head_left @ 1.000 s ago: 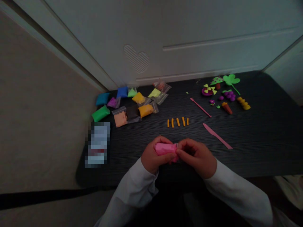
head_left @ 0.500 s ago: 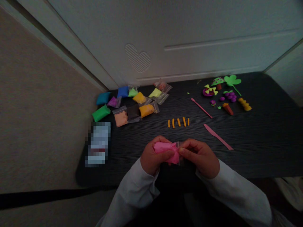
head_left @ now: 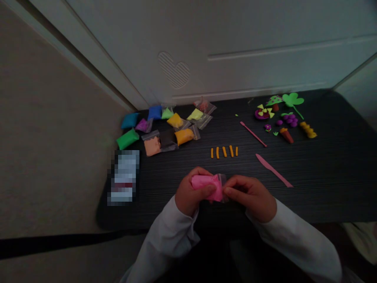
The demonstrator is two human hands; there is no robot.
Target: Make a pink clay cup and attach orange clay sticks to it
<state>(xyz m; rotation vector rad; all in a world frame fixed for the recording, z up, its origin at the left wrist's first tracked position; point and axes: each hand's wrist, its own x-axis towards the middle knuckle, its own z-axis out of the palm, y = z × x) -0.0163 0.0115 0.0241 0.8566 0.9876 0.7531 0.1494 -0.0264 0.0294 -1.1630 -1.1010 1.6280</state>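
Over the near edge of a dark table (head_left: 324, 177) I hold a small clear bag of pink clay (head_left: 207, 185) between both hands. My left hand (head_left: 190, 194) wraps round its left end, thumb on top. My right hand (head_left: 250, 196) pinches the bag's right, clear plastic end. Both hands are closed on it. Just beyond them lie several short orange clay sticks (head_left: 224, 151) in a row.
A pink plastic knife (head_left: 273, 170) and a thin pink tool (head_left: 253, 134) lie to the right. Small clay figures (head_left: 282, 116) sit at the back right. Several coloured clay bags (head_left: 165, 127) are heaped at the back left, a blurred packet (head_left: 123, 177) beside them. A white panel stands behind.
The bag has shifted slightly in my hands, and my right fingers now pinch its clear end further out. The view has drifted a little; nothing on the table moved.
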